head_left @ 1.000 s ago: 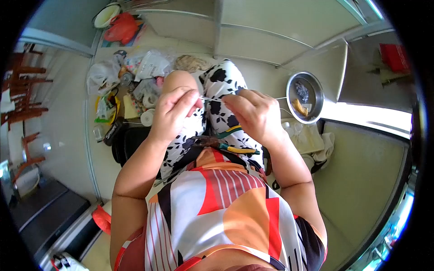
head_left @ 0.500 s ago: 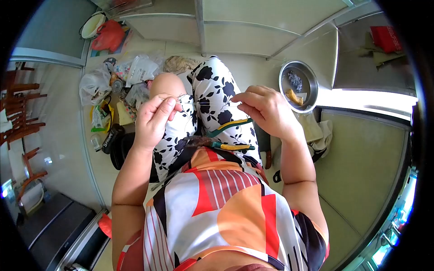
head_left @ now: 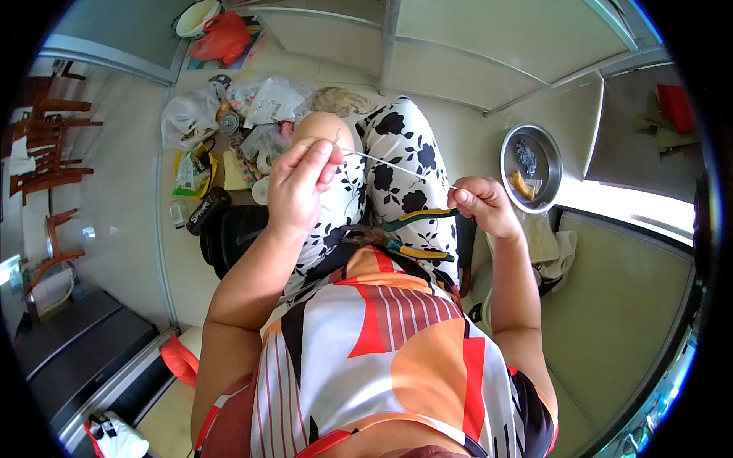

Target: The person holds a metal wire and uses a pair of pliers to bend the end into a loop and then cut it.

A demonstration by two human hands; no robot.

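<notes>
A thin, pale wire [head_left: 395, 165] runs taut and slightly slanted between my two hands, above my knees. My left hand [head_left: 298, 183] is closed, with thumb and forefinger pinching its left part, where fine bent ends stick out. My right hand [head_left: 490, 206] pinches the other end, lower and to the right, its fingers curled in. On my lap, below the wire, lies a pair of pliers [head_left: 418, 252] with green and yellow handles spread apart. Their dark jaws point left, and neither hand touches them.
A metal basin [head_left: 507, 162] holding a grey scouring clump and a yellowish piece stands on the floor at right. Plastic bags [head_left: 275, 103] and other clutter lie beyond my left knee. A red bag [head_left: 223, 38] sits near a bucket [head_left: 198, 18]. Cabinets [head_left: 466, 69] stand ahead.
My right hand has moved down and away from my left, so a longer stretch of wire shows, now slanting. The whole view has shifted a little. The pliers still lie on my lap.
</notes>
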